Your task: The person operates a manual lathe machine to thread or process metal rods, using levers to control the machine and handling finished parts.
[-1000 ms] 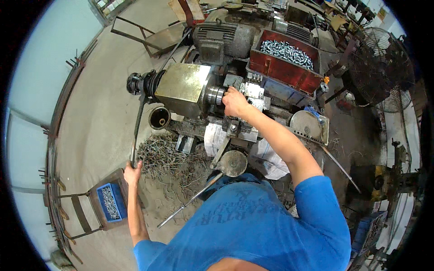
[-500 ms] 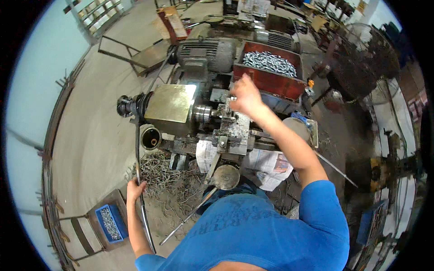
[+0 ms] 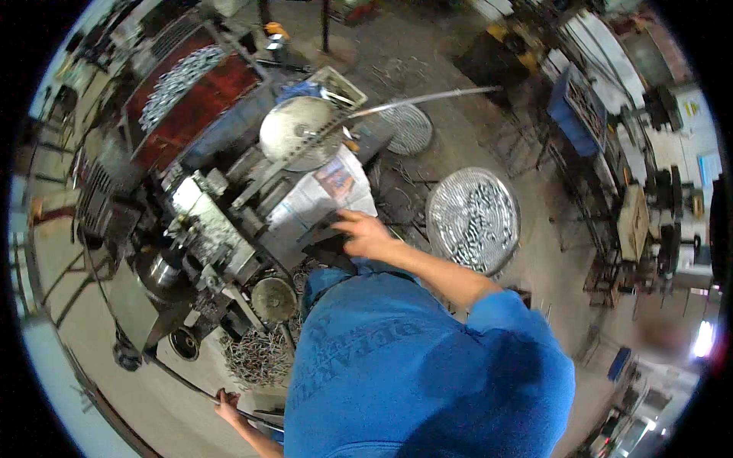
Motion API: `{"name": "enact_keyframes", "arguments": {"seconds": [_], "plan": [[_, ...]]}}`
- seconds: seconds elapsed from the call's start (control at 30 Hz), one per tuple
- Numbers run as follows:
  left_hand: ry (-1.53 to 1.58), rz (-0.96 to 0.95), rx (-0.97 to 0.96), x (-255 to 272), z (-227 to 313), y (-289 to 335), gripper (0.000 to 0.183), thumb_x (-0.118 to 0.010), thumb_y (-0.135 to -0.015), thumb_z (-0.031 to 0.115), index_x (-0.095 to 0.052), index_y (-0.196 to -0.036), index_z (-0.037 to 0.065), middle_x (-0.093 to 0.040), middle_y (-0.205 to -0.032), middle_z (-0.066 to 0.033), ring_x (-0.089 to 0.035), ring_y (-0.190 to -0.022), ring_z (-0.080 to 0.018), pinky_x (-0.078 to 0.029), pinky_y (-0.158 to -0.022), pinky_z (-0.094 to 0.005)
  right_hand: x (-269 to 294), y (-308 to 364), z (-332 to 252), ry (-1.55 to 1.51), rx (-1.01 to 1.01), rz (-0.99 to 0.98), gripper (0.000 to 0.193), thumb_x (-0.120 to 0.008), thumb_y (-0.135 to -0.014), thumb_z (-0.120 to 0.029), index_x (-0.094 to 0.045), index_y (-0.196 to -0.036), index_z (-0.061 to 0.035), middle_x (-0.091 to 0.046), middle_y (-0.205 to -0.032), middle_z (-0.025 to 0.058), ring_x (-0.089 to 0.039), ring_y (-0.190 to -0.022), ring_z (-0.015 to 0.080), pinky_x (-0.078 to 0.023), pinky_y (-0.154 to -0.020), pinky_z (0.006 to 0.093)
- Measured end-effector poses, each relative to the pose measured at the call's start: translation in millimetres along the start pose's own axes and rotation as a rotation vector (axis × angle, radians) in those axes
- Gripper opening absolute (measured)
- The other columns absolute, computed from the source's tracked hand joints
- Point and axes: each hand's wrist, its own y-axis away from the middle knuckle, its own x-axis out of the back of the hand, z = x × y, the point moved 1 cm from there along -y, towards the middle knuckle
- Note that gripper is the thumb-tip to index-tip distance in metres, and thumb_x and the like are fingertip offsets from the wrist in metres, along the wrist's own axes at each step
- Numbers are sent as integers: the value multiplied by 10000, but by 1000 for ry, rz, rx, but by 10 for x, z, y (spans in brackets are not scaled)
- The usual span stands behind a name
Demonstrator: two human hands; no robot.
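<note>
My left hand (image 3: 227, 408), low in the view, is closed around a long dark lever rod (image 3: 182, 379) that slants down from the machine. My right hand (image 3: 365, 236) hovers in front of my waist, its fingers stretched out and apart, with nothing visible in them. Just beyond its fingertips a newspaper sheet (image 3: 305, 200) lies spread beside the machine. The machine's oily metal slide bed (image 3: 210, 229) stands to the left of it. A round metal disc (image 3: 273, 299) sits close by my waist.
To the right stands a round metal tray (image 3: 437, 217) with many small shiny metal pieces. A red bin (image 3: 200, 105) of similar pieces is at the far left. A perforated bar (image 3: 286, 156) crosses a pale round disc (image 3: 286, 122). Metal scrap (image 3: 256, 359) heaps below the machine.
The view has swung to the right, bringing the round tray in. My right hand has left the machine's slide and come back toward my waist. My left hand stays on the lever rod.
</note>
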Motion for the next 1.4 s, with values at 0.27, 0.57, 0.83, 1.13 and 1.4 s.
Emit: {"name": "enact_keyframes", "arguments": {"seconds": [0.27, 0.57, 0.83, 1.13, 1.4], "plan": [[-160, 59, 84, -80, 181, -56, 107, -531, -766, 52, -537, -776, -54, -527, -542, -127, -491, -381, -181, -458, -370, -292, 307, 2180, 1942, 369, -1121, -42, 427, -659, -572, -251, -643, -960, -73, -571, -1120, 139, -572, -979, 288, -463, -845, 325], [-284, 85, 88, -151, 270, 10, 174, -520, -776, 131, -548, -723, -33, -555, -540, -125, -523, -394, -183, -395, -344, -256, 640, 2264, 2638, 484, -1165, -35, 384, -595, -653, -269, -628, -953, -32, -611, -1015, 171, -580, -968, 299, -466, -851, 338], [-364, 57, -130, 60, 67, -39, 175, -535, -763, 123, -545, -688, -35, -564, -556, -128, -561, -453, -202, -465, -402, -315, 821, 1984, 2740, 519, -992, -388, 497, -613, -683, -420, -617, -1000, -37, -582, -1074, 191, -552, -1023, 343, -443, -875, 407], [-405, 182, -46, -157, 194, 382, 198, -573, -744, 118, -489, -797, -53, -581, -638, -119, -590, -524, -203, -504, -476, -334, 741, 2273, 3291, 512, -911, -44, 218, -573, -682, -252, -635, -696, -43, -629, -735, 165, -610, -738, 336, -485, -673, 411], [-50, -266, -444, -1393, 1778, 1429, 306, -518, -877, 183, -552, -1036, -77, -649, -849, -123, -623, -752, -175, -487, -716, -305, 424, 208, 532, -213, 311, -150, 325, -567, -637, -61, -649, -940, 19, -592, -992, 134, -568, -914, 193, -436, -784, 259]]}}
